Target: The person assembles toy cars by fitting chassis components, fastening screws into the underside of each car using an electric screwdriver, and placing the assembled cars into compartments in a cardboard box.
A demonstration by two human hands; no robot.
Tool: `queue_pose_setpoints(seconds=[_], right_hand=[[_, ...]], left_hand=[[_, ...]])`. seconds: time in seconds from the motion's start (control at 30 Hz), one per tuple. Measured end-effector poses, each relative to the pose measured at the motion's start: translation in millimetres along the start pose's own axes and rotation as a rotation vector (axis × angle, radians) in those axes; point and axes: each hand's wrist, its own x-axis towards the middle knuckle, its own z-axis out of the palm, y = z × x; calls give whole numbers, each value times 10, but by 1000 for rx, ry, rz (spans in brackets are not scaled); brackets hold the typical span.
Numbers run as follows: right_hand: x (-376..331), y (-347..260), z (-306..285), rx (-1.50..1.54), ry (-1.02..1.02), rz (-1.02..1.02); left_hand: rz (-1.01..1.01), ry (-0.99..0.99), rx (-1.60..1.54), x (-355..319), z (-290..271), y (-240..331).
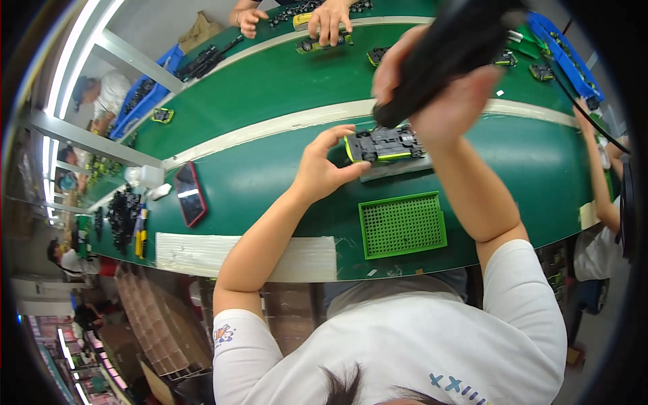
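A toy car (386, 144) lies wheels up, its black underside showing and a lime-green body edge below. It rests on a grey block (397, 169). My left hand (320, 166) grips the car's left end between thumb and fingers. Above the car, my right hand (453, 111) is wrapped round a thick black electric screwdriver (455, 57), which is blurred and tilted. The screwdriver's narrow end points down at the car's far edge; I cannot tell whether it touches. Part of the car's right end is hidden behind my right hand.
A green perforated tray (403, 225) lies near the table edge. To the left are a red-edged phone (190, 194), black parts (123, 216) and a white foam strip (304, 258). Across the belt, a co-worker's hand (330, 21) holds another car (324, 43). Blue bins (567, 57) stand beyond.
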Motion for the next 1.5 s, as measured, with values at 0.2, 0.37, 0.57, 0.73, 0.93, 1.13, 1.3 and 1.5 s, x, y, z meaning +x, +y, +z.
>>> queue_pose_setpoints(seconds=[0.2, 0.37, 0.57, 0.73, 0.93, 1.13, 1.3, 1.5], right_hand=[[296, -631, -600, -134, 314, -321], [325, -522, -1064, -200, 442, -436], [248, -151, -1512, -136, 475, -369], [127, 69, -1937, -111, 457, -328], [198, -220, -1143, -105, 418, -308], [195, -146, -1166, -82, 401, -254], [-25, 453, -2359, -38, 387, -179], [-149, 768, -2519, 55, 335, -116]], left_hand=[[-21, 381, -203, -259, -819, 762], [-351, 402, 339, -941, -1530, 727], [-563, -239, 1178, -1087, -1213, 516], [-230, 215, 982, -342, -807, 65], [-255, 63, 893, 235, -536, -215], [-361, 48, 986, 174, -498, 40], [-557, -61, 1109, -520, -735, 369], [-641, -168, 1075, -830, -965, 473]])
